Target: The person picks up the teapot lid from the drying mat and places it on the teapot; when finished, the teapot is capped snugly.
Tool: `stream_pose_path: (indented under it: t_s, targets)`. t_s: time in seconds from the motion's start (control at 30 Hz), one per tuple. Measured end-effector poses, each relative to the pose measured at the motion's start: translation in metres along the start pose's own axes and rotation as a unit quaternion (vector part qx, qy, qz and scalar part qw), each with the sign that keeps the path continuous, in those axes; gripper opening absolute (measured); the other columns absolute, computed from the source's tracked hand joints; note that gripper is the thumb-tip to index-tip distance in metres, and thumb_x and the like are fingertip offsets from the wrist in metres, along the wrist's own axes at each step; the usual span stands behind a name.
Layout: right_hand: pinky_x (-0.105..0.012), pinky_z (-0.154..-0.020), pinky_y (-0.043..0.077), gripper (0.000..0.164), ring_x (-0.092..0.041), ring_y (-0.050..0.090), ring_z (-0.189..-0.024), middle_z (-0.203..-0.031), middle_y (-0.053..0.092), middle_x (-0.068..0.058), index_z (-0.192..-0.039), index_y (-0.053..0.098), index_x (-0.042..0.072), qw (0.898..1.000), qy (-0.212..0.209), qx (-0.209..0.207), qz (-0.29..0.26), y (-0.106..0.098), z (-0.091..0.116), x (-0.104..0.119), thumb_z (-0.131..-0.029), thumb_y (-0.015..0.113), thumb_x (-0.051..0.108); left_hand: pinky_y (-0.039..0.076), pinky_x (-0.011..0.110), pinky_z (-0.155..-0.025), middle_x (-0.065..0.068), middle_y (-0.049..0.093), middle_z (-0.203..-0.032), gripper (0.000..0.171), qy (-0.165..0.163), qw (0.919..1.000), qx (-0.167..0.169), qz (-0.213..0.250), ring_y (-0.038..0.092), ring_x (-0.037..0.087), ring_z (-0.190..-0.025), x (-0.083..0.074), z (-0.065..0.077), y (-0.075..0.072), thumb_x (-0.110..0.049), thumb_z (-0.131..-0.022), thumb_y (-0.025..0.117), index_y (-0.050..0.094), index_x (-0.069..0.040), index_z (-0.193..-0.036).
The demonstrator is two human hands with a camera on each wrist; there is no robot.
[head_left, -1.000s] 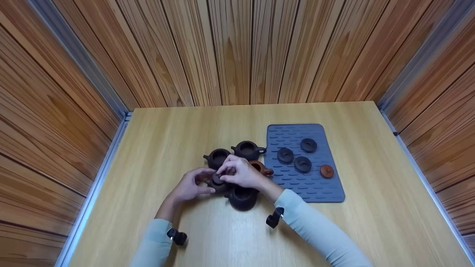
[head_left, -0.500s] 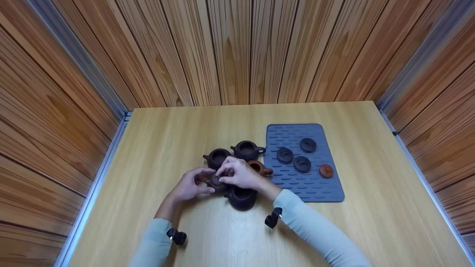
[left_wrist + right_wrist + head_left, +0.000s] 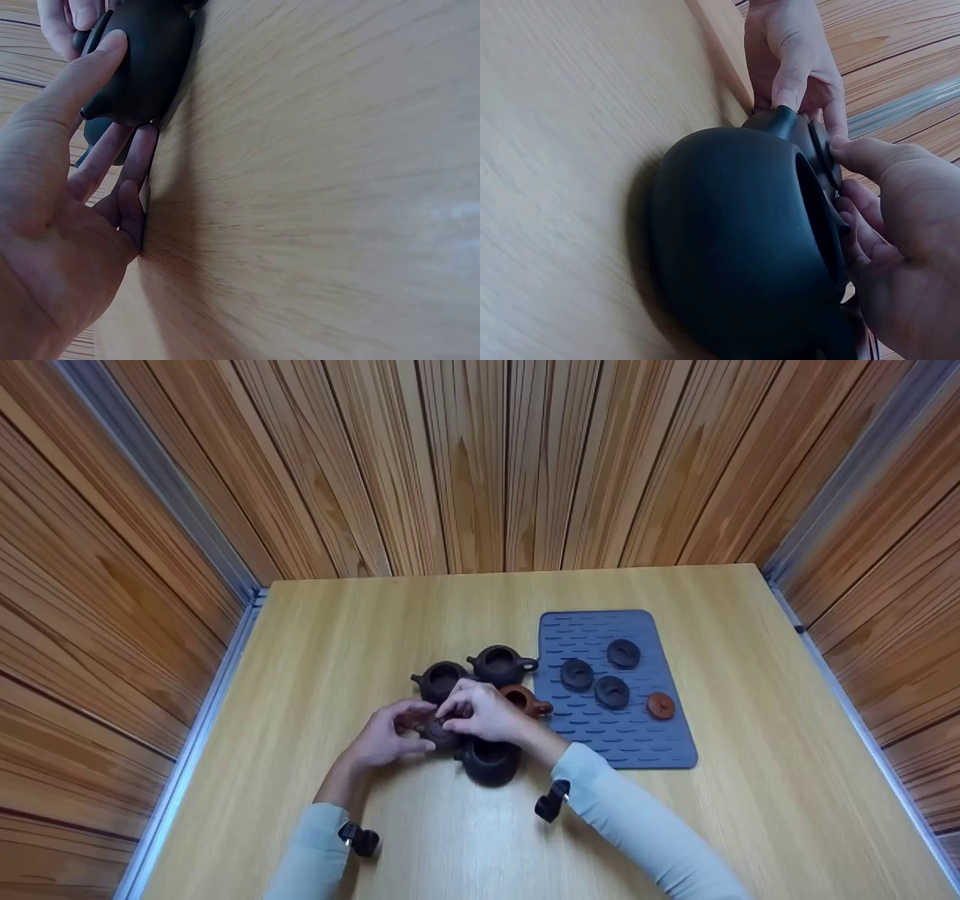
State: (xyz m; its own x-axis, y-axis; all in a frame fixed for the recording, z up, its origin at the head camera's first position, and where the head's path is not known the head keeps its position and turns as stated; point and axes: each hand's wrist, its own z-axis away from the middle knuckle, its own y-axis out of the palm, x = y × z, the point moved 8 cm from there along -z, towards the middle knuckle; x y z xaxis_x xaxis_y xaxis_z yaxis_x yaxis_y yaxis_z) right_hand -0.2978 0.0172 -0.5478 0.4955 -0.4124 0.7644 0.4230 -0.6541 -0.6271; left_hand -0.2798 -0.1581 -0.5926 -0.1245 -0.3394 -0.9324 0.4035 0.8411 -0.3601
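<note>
A small dark teapot (image 3: 444, 740) stands on the table at the left of a cluster of teapots. My left hand (image 3: 381, 735) holds its body, the thumb on the near side and fingers behind, as the left wrist view shows. My right hand (image 3: 489, 714) pinches the teapot's dark lid (image 3: 825, 154) at the top; in the head view fingers mostly cover it. The lid sits at the teapot's mouth. In the right wrist view a larger lidless black teapot (image 3: 727, 232) fills the foreground, close beside my right hand.
Two dark lidless teapots (image 3: 439, 681) (image 3: 501, 663) stand behind my hands, and a reddish-brown one (image 3: 527, 701) lies partly behind my right hand. On the right, a grey mat (image 3: 622, 746) bears several dark round lids (image 3: 611, 692) and one reddish-brown lid (image 3: 661, 706).
My right hand has moved slightly down, and the lid, raised and tilted a second ago, now lies lower on the teapot. My left hand has stayed in place.
</note>
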Motion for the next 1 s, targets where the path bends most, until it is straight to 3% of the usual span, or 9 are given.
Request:
stream_pose_path:
  t_s: [0.5,0.83,1.0]
  targets:
    - [-0.027,-0.096,0.052,0.022,-0.017,0.065,-0.106,-0.118,0.072,-0.01,-0.12,0.088,0.014,1.0,0.008,-0.001,0.013,-0.002,0.005,-0.003,-0.099,0.085,0.017,0.058,0.029,-0.101,0.027,0.075,-0.142,0.062,0.001,1.0,0.001,-0.001,0.075,0.031,-0.125,0.0,-0.003,0.003,-0.001,-0.09,0.092,0.068,0.003,-0.147]
    - [-0.026,-0.094,0.059,0.028,-0.025,0.072,-0.106,-0.119,0.072,-0.012,-0.128,0.086,0.011,1.0,-0.007,0.015,0.004,-0.001,0.009,0.004,-0.1,0.084,0.017,0.056,0.026,-0.111,0.029,0.069,-0.153,0.057,-0.011,0.9985,0.053,0.004,0.068,0.047,-0.141,-0.004,-0.002,-0.007,-0.003,-0.099,0.084,0.064,0.005,-0.151]
    - [-0.035,-0.098,0.065,0.031,-0.028,0.075,-0.11,-0.124,0.077,-0.014,-0.131,0.083,0.01,1.0,-0.005,0.029,0.005,-0.006,0.013,0.006,-0.101,0.084,0.017,0.06,0.025,-0.104,0.033,0.07,-0.147,0.048,-0.034,0.999,0.019,0.02,0.074,0.046,-0.13,-0.004,-0.005,-0.022,-0.003,-0.102,0.08,0.066,0.01,-0.146]
